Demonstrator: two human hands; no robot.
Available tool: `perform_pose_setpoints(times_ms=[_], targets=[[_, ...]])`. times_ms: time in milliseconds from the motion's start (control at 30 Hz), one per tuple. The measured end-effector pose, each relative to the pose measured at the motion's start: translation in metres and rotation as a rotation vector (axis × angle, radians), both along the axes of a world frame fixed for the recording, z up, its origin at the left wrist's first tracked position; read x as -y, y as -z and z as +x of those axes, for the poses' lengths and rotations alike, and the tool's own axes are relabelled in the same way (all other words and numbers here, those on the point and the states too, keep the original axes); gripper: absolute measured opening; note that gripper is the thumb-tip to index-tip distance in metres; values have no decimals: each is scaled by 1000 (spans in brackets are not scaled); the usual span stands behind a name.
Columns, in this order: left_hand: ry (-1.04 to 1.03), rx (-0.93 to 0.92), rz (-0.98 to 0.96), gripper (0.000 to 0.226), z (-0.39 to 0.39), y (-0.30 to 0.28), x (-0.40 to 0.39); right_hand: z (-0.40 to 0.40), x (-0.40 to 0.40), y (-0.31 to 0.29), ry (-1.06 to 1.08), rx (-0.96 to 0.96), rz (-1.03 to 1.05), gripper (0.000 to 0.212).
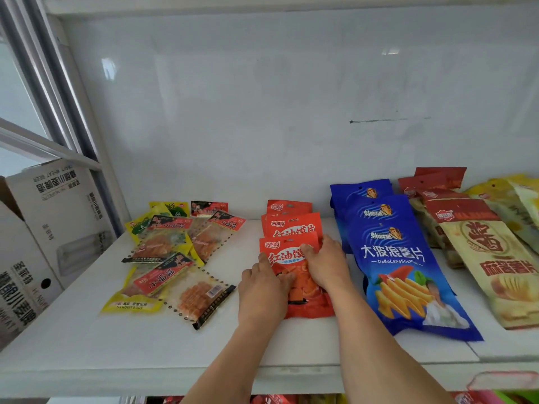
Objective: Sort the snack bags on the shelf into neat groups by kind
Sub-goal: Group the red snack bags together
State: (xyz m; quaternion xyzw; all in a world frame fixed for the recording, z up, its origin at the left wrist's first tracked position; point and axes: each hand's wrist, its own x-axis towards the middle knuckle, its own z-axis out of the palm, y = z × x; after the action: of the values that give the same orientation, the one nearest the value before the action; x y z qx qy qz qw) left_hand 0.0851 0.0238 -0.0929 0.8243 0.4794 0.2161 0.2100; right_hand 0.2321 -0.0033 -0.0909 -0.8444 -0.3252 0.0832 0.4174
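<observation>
A stack of red-orange snack bags (291, 225) lies in the middle of the white shelf (87, 339). Both hands are on the front bag of that stack. My left hand (264, 290) holds its left edge, fingers curled onto the bag. My right hand (325, 262) holds its right side, thumb on the bag's front. To the left lies a loose jumble of small clear-and-red packets (201, 298) and yellow packets (131, 304). To the right are overlapped blue chip bags (402, 266), then beige bags with red tops (484, 258).
Cardboard boxes (43, 237) stand left of the shelf beside a metal upright (73, 112). Yellow bags (513, 196) lie at the far right. The shelf's white back wall (291, 112) rises behind. More snack bags (291, 399) show on the shelf below.
</observation>
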Motion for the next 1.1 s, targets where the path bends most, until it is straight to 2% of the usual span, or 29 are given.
perform_pose_setpoints(times_ms=[133,267,400,600,733,867,967,1100], targets=[[1,-42,41,74,1,-2,1,-1,-1,-2,22,20,-22,51],[1,3,52,69,-2,-4,5,-4,3,-9,33,49,-35,54],[2,96,43,55,-9,-10,9,-10,9,-21,46,163,-48,61],[-87,75,124,55,-38,-26,-3,-44,-3,-43,-53,327,51,57],[-226,18,156,52,-74,-30,-34,-79,-28,-50,-243,247,59,51],[-346,-17,153,54,-112,-28,-73,-121,-62,-38,-426,190,-84,55],[-397,-20,135,58,-138,-25,-102,-150,-88,-25,-415,104,-160,60],[-415,-18,90,58,-164,-24,-141,-172,-115,-16,-255,86,-218,70]])
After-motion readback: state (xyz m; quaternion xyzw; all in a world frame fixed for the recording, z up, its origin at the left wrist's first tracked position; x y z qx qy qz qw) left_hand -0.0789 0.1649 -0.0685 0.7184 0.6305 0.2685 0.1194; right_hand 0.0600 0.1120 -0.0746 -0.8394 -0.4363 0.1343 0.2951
